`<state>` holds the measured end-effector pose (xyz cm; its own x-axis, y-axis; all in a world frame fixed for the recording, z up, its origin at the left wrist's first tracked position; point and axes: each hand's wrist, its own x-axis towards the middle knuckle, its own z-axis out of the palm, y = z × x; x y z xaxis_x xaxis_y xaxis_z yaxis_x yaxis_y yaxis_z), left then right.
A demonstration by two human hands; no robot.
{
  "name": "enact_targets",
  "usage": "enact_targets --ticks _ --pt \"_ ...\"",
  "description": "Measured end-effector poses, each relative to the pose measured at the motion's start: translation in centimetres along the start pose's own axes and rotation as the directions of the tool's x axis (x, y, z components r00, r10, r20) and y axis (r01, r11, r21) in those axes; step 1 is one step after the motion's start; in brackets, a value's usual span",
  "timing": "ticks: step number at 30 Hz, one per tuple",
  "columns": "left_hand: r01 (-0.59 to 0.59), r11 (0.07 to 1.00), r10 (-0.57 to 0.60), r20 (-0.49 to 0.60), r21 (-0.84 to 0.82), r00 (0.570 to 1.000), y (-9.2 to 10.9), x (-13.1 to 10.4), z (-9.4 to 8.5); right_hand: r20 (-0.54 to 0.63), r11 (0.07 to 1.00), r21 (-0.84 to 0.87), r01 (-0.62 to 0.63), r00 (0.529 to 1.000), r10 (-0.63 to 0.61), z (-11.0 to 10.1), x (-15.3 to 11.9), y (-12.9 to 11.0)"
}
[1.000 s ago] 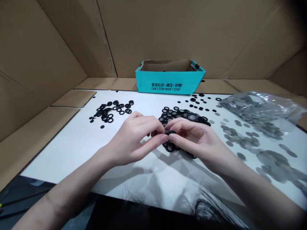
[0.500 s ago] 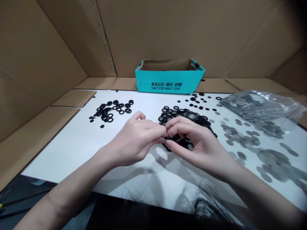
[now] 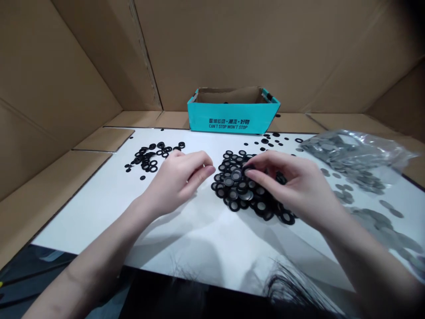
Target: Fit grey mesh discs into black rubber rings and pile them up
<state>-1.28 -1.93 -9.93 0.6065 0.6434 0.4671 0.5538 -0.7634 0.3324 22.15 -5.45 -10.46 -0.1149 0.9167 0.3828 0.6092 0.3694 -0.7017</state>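
Over the left side of a pile of black rings with grey discs (image 3: 234,205), my right hand (image 3: 285,179) pinches a black ring (image 3: 247,169) between thumb and fingers. My left hand (image 3: 184,177) hovers left of that pile, its thumb and forefinger tips close together; whether anything small is between them is hidden. Behind my left hand lies a smaller group of black rings (image 3: 146,159). Loose grey discs (image 3: 375,221) are scattered to the right, partly under my right forearm.
A turquoise box (image 3: 232,118) stands at the back of the white table (image 3: 96,199). A clear plastic bag of grey discs (image 3: 345,148) lies at the back right. Small black pieces (image 3: 264,141) lie before the box. Cardboard walls surround the table.
My hands were together over the pile and have moved apart. The left went left, and the right moved slightly right and up, with a black ring in its fingers. More of the pile shows.
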Motion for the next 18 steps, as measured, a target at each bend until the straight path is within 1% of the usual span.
enact_targets --ticks 2,5,7,11,13,15,17,18 --pt "0.052 0.999 -0.051 -0.016 0.009 0.999 -0.8 0.1 -0.4 -0.060 0.995 -0.085 -0.051 0.997 0.046 -0.9 0.5 0.6" --pt "0.139 0.990 -0.139 0.001 -0.013 0.990 -1.9 0.2 -1.2 -0.078 0.974 -0.205 -0.093 0.994 0.078 -1.8 1.0 1.5" --pt "0.188 0.982 -0.188 0.007 -0.020 0.982 -2.3 0.3 -1.9 -0.055 0.952 -0.298 -0.073 0.997 0.059 -1.9 1.2 2.1" --pt "0.249 0.969 -0.249 0.037 0.001 0.968 -2.6 0.4 -3.5 -0.014 0.898 -0.439 -0.020 1.000 0.015 -1.7 1.6 3.0" --pt "0.290 0.957 -0.291 0.053 0.022 0.955 -3.2 0.3 -4.2 -0.025 0.888 -0.460 -0.009 1.000 -0.003 -1.8 1.6 3.1" --pt "0.351 0.934 -0.355 0.056 0.066 0.933 -4.2 0.3 -4.7 -0.049 0.899 -0.439 -0.010 0.999 -0.013 -2.2 1.5 2.9" --pt "0.406 0.901 -0.420 0.070 0.154 0.905 -5.7 0.3 -5.1 -0.088 0.913 -0.407 -0.025 0.996 -0.012 -2.8 1.2 2.4" --pt "0.426 0.878 -0.452 0.085 0.219 0.888 -6.6 0.3 -5.2 -0.118 0.918 -0.394 -0.051 0.993 0.005 -3.2 1.0 2.2"
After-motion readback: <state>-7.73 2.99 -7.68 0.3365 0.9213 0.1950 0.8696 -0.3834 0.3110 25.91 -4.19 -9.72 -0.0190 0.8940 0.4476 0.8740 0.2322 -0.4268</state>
